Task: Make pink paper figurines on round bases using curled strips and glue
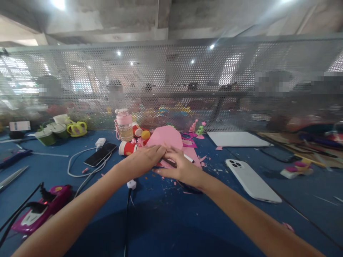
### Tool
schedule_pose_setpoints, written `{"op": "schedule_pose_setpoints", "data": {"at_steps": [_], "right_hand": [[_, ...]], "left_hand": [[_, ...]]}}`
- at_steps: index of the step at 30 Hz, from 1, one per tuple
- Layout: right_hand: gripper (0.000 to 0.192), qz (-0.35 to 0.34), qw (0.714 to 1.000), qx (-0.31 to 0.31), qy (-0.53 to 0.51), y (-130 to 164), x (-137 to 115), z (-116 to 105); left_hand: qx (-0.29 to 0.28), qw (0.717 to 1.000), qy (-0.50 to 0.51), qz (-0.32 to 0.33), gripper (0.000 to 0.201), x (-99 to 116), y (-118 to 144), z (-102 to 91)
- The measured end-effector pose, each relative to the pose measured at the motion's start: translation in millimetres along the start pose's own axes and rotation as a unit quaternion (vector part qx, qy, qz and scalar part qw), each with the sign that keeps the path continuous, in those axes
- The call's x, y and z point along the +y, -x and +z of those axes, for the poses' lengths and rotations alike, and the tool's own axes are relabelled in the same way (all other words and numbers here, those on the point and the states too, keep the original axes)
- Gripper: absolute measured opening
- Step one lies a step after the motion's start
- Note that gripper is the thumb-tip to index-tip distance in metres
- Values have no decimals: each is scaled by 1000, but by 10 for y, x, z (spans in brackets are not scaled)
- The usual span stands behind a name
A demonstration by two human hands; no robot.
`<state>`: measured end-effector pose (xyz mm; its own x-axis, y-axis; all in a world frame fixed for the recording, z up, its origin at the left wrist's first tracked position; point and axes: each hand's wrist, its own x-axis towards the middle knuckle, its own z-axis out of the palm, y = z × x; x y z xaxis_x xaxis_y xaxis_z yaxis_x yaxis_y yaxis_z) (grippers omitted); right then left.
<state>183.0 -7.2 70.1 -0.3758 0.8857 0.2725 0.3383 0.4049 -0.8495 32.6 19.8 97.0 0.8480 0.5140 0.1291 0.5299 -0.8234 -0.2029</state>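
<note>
My left hand (148, 156) and my right hand (183, 166) meet at the near edge of a rounded pink sheet (166, 137), paper or thin foam. The left fingers are closed at its lower edge, partly hidden by the right hand. My right hand is curled, with a narrow dark piece (170, 162) between thumb and fingers; its kind does not show. Just beyond the right hand lies a white stick with a dark tip (189, 158). Red paper cups (127, 148) and pink scraps (197, 157) surround the hands.
A pink-lidded bottle (124, 125) stands behind. Left are a black phone (100, 154), a white cable (69, 166) and a magenta power strip (44, 208). Right are a white phone (253, 181) and a white board (238, 139). A perforated metal screen (166, 78) closes the back.
</note>
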Motion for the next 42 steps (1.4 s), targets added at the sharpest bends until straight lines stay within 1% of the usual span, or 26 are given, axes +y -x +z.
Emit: {"op": "schedule_pose_setpoints", "data": {"at_steps": [1, 3, 4, 6, 8, 10, 12, 13, 16, 19, 21, 23, 25, 26, 27, 28, 29, 30, 32, 34, 36, 38, 40, 42], "right_hand": [[38, 18, 996, -10, -89, 3, -22, 13], [36, 55, 967, -32, -248, 15, -67, 48], [36, 73, 951, -35, -298, 23, -88, 67], [37, 103, 933, -26, -344, 42, -120, 102], [39, 134, 926, -23, -353, 61, -133, 123], [45, 175, 911, -50, -371, 73, -127, 121], [51, 199, 882, -95, -416, 72, -109, 102], [51, 198, 863, -121, -450, 65, -97, 89], [42, 168, 798, -195, -545, 33, -57, 57], [37, 153, 743, -241, -606, 10, -10, 46], [32, 149, 702, -242, -653, 15, 25, 53], [29, 142, 640, -230, -720, 34, 58, 74], [32, 132, 572, -210, -782, 57, 75, 110], [34, 128, 549, -199, -802, 68, 74, 132], [36, 126, 538, -185, -813, 79, 65, 156], [38, 127, 537, -164, -818, 90, 50, 180], [40, 129, 546, -136, -817, 101, 29, 204], [42, 136, 562, -106, -809, 113, 6, 228], [46, 158, 607, -46, -777, 141, -35, 275], [48, 178, 655, -2, -734, 175, -50, 330], [48, 177, 693, 15, -699, 212, -29, 393], [47, 164, 719, 9, -675, 241, 23, 455], [47, 154, 736, -1, -659, 248, 84, 490], [47, 154, 746, -17, -648, 221, 133, 475]], "left_hand": [[-2, 1000, -13, -1, 19, 2, -11, -2], [-8, 999, -38, -6, 13, 1, -32, 4], [-8, 999, -50, -6, 10, -1, -41, 11], [0, 997, -73, 0, 7, -11, -55, 35], [17, 995, -94, 6, 5, -30, -62, 64], [42, 993, -112, 12, 6, -58, -64, 98], [84, 988, -131, 20, 9, -96, -64, 136], [111, 984, -140, 23, 10, -117, -64, 156], [197, 966, -162, 36, 11, -189, -65, 218], [247, 951, -174, 60, 13, -250, -70, 270], [265, 945, -179, 72, 15, -269, -75, 293], [287, 937, -187, 70, 18, -267, -78, 305], [311, 928, -199, 60, 20, -252, -80, 311], [319, 924, -203, 55, 21, -245, -80, 313], [326, 921, -204, 55, 22, -239, -79, 314], [333, 918, -206, 56, 23, -237, -76, 317], [342, 915, -208, 57, 23, -240, -70, 320], [351, 910, -212, 61, 23, -246, -62, 324], [362, 901, -227, 74, 21, -270, -38, 339], [358, 898, -242, 83, 18, -300, -5, 363], [343, 903, -243, 82, 18, -330, 30, 391], [321, 916, -229, 80, 18, -354, 63, 413], [302, 925, -212, 85, 16, -370, 89, 420], [295, 930, -198, 90, 14, -382, 102, 411]]}}
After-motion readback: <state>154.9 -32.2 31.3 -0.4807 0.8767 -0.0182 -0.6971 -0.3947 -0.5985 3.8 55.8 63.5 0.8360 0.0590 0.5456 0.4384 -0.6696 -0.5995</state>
